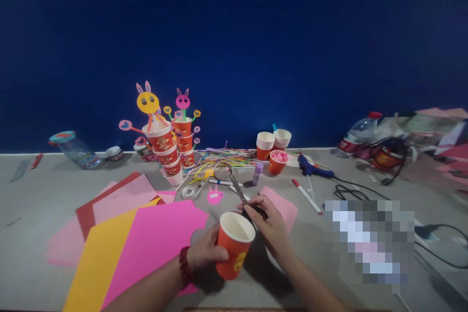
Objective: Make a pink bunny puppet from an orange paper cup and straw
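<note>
My left hand (206, 251), with a red bead bracelet at its wrist, is wrapped round an orange-red paper cup (234, 248) with a yellow print. The cup's white mouth tilts up toward me. Just beyond the cup, my right hand (268, 219) grips a pair of scissors (239, 190) by the dark handles, blades pointing away to the upper left. The blade tips lie near a round ring-shaped item (223, 171). A pink paper rabbit head (215, 196) lies flat on the table, left of the blades.
Pink and yellow paper sheets (157, 243) cover the left. Decorated cup stacks (168, 156) stand behind, near loose straws (230, 156). Cup stacks (265, 144), a purple glue stick (258, 174), a blue glue gun (314, 168) with cable, and a marker (307, 197) lie right. A blue partition (234, 58) closes the back.
</note>
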Action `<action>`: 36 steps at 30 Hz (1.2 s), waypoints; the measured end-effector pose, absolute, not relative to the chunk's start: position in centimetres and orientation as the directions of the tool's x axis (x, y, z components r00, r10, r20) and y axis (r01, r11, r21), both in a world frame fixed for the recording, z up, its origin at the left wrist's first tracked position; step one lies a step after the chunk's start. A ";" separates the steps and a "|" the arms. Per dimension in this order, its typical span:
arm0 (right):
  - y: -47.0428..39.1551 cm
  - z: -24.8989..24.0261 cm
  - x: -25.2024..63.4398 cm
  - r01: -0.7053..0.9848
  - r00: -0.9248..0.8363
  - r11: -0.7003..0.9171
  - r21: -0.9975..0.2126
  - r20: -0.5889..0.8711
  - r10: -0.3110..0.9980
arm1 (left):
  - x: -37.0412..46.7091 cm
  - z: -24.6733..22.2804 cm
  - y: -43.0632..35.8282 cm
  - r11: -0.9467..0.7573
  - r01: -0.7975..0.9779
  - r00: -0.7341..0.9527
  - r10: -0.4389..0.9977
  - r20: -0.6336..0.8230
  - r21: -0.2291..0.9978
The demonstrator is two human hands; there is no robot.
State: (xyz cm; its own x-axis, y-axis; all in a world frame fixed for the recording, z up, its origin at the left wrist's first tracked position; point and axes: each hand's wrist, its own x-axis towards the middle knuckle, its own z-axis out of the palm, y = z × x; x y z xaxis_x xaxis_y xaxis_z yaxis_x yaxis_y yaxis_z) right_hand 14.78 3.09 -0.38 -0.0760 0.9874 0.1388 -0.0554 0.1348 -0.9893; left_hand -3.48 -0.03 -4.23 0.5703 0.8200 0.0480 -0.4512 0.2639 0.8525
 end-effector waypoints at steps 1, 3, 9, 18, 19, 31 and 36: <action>3.4 -0.2 14.7 -0.070 -0.102 0.130 -0.989 0.137 0.985 | -3.7 -4.2 0.0 0.249 -0.460 0.529 0.848 0.037 0.852; 4.1 0.1 15.1 -0.084 -0.140 0.121 -0.989 0.132 0.981 | -4.0 -4.1 0.1 0.224 -0.473 0.476 0.879 0.034 0.852; 4.2 -1.0 15.8 -0.263 -0.179 0.050 -0.964 0.099 0.979 | -4.6 -3.2 0.0 0.234 -0.574 0.480 0.872 0.091 0.785; 2.6 -1.5 12.8 -0.310 -0.197 -0.143 -0.940 -0.083 0.977 | -3.3 -3.3 -0.6 0.390 -0.613 0.588 0.806 0.068 0.687; 3.0 -1.1 13.0 -0.304 -0.150 -0.102 -0.947 -0.058 0.987 | -3.3 -3.3 -0.5 0.392 -0.627 0.569 0.821 0.053 0.673; 1.8 -2.6 15.4 0.191 -0.206 0.205 -0.960 0.165 0.965 | -4.0 -3.4 2.5 0.382 -0.820 0.271 0.915 -0.297 0.427; 1.1 -3.0 14.8 0.319 -0.319 0.385 -0.866 0.285 0.904 | -4.1 -2.6 3.1 0.339 -0.892 0.236 0.914 -0.331 0.299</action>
State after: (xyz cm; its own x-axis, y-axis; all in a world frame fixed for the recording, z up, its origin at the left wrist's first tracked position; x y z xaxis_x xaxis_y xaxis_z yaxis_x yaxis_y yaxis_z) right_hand 14.80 1.11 -2.98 -0.3191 0.9039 0.2848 0.3193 0.3854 -0.8657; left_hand -4.12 3.13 -2.59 0.2360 0.9138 -0.3306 -0.8922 0.3385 0.2990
